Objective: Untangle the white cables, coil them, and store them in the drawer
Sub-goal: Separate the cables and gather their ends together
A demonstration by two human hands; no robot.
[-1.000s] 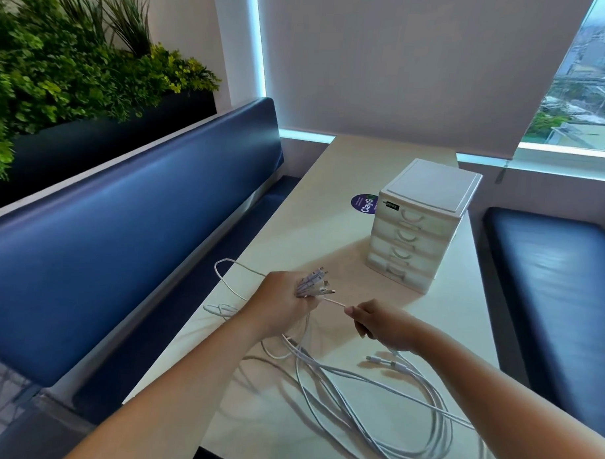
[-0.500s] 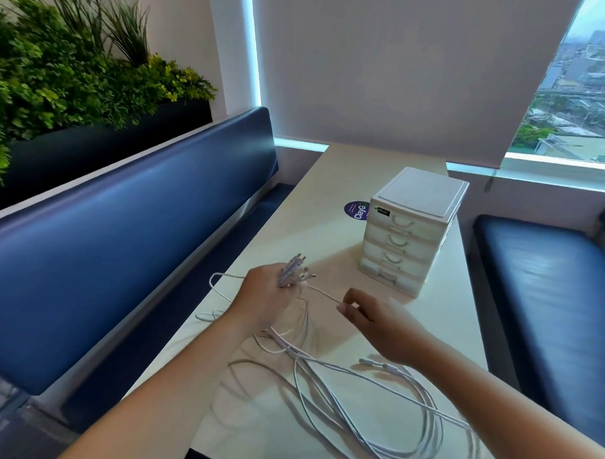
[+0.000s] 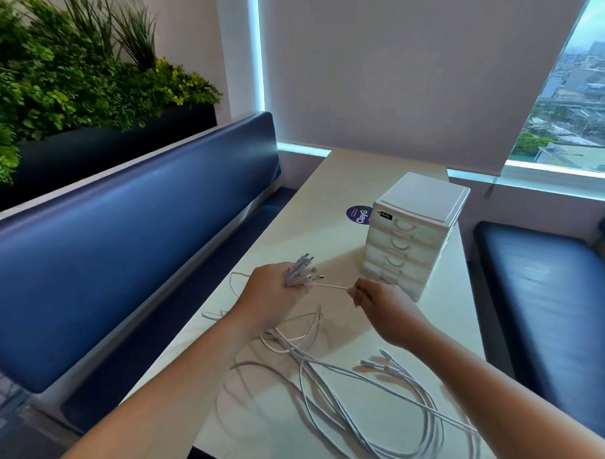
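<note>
Several white cables [image 3: 367, 396] lie in loose tangled loops on the cream table [image 3: 333, 182]. My left hand [image 3: 275, 293] grips a bunch of their plug ends, which fan out above my fingers. My right hand [image 3: 384, 306] pinches one thin cable that runs taut from that bunch. A small white drawer unit [image 3: 414, 233] with several shut drawers stands just beyond my right hand. Three loose plug ends [image 3: 382, 362] lie on the table under my right wrist.
A round purple sticker [image 3: 358, 214] sits on the table left of the drawer unit. Blue bench seats run along the left [image 3: 122, 230] and right [image 3: 549, 289] of the table. A planter [image 3: 59, 83] tops the left bench; a window is behind.
My right hand has moved up and closed its pinch on the single cable again, now nearer the drawer unit. My left hand keeps hold of the plug bunch.
</note>
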